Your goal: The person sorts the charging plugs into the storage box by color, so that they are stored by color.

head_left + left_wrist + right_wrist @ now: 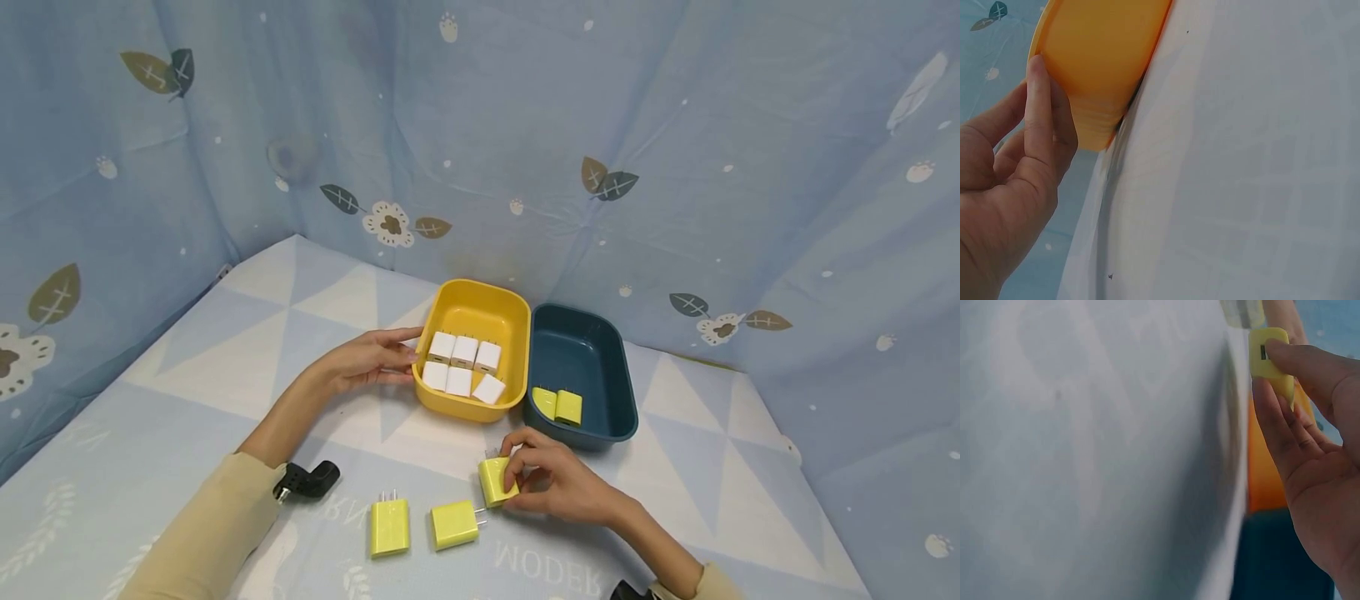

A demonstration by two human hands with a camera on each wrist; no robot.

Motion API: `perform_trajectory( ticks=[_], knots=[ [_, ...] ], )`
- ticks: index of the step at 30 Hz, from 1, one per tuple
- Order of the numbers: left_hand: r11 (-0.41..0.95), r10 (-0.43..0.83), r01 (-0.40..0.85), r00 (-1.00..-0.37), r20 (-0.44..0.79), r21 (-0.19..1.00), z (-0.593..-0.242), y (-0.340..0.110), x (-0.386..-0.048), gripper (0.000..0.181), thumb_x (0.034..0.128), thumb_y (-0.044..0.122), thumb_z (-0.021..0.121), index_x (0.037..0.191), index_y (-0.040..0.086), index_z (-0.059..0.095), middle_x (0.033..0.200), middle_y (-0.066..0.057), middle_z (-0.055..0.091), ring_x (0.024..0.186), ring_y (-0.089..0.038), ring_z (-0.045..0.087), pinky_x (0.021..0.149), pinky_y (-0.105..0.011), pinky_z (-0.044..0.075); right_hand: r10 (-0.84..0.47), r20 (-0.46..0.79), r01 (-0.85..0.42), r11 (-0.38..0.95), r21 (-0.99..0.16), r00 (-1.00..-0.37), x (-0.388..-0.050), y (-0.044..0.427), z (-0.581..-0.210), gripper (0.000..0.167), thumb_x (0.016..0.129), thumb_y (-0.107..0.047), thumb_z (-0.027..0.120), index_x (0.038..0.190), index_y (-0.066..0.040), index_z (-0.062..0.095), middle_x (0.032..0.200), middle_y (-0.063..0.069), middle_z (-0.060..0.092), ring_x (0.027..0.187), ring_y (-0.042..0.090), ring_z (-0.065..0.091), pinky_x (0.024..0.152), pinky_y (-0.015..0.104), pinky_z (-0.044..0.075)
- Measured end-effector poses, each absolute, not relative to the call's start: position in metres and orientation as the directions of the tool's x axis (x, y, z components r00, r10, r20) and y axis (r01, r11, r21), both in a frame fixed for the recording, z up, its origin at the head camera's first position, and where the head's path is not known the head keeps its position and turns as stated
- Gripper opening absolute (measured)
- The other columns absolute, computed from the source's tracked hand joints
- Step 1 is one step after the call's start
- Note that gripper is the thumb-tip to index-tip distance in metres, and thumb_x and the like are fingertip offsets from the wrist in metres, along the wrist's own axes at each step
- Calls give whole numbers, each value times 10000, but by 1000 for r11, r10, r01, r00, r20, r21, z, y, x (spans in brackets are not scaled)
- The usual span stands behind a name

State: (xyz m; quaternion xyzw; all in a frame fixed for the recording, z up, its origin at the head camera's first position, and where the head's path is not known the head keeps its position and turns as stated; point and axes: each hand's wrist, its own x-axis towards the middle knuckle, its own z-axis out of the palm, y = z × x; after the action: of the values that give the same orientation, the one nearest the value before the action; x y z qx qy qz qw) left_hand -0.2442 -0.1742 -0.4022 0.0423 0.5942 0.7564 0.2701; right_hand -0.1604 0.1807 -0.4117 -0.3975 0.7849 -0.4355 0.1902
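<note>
My left hand (375, 360) holds the left side of a yellow plastic bin (483, 300); a fingertip lies at its rim in the left wrist view. Several white plug chargers (465, 350) sit inside that bin. Between thumb and fingers, my right hand (558, 479) pinches a yellow plug charger (493, 481), its prongs pointing away from me; its port face shows in the right wrist view. Left of it two more yellow chargers lie on the cloth, one charger (390, 527) with prongs pointing away and another charger (453, 525) with prongs to the right.
A dark blue bin (588, 333) stands against the yellow bin's right side, with two yellow chargers (568, 407) at its near end. The patterned cloth (720, 500) covers the surface. A blue curtain (510, 125) hangs behind and at both sides.
</note>
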Motion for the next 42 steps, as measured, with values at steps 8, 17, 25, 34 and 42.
perform_trajectory(
  ticks=[8, 17, 25, 34, 42],
  knots=[
    [-148, 461, -360, -849, -258, 921, -403, -177, -244, 680, 983, -22, 555, 1576, 74, 236, 1139, -152, 490, 895, -176, 656, 915, -346, 551, -766, 134, -502, 268, -822, -629, -161, 199, -396, 193, 833, -144, 813, 921, -184, 647, 1206, 63, 509, 1052, 220, 545, 710, 338, 616],
    [-152, 468, -358, -847, -252, 921, -405, -174, -246, 680, 981, -16, 567, 1574, 72, 245, 1152, -170, 486, 890, -180, 660, 888, -331, 565, -699, 191, -536, 316, -783, -690, -169, 233, -373, 240, 825, -92, 810, 938, -209, 633, 1218, 68, 504, 1065, 240, 540, 720, 350, 613],
    [-154, 466, -358, -848, -252, 921, -406, -174, -247, 686, 979, -9, 576, 1573, 72, 243, 1163, -178, 487, 893, -188, 662, 907, -345, 555, -638, 222, -552, 379, -743, -737, -185, 263, -364, 262, 822, -36, 804, 922, -179, 609, 1195, 87, 529, 1032, 220, 559, 702, 345, 617],
    [-157, 471, -361, -845, -252, 919, -407, -173, -246, 680, 982, -14, 568, 1573, 71, 244, 1172, -186, 492, 886, -184, 660, 912, -349, 554, -575, 223, -520, 423, -743, -787, -206, 282, -367, 264, 811, 36, 788, 921, -115, 601, 1167, 123, 543, 920, 207, 591, 707, 307, 615],
    [-161, 472, -360, -846, -249, 919, -405, -176, -245, 676, 982, -25, 554, 1574, 71, 243, 1160, -180, 497, 884, -183, 660, 896, -338, 562, -506, 185, -496, 597, -630, -843, -220, 281, -366, 267, 782, 13, 821, 884, -116, 610, 1068, 68, 556, 851, 213, 599, 732, 255, 598]
  ],
)
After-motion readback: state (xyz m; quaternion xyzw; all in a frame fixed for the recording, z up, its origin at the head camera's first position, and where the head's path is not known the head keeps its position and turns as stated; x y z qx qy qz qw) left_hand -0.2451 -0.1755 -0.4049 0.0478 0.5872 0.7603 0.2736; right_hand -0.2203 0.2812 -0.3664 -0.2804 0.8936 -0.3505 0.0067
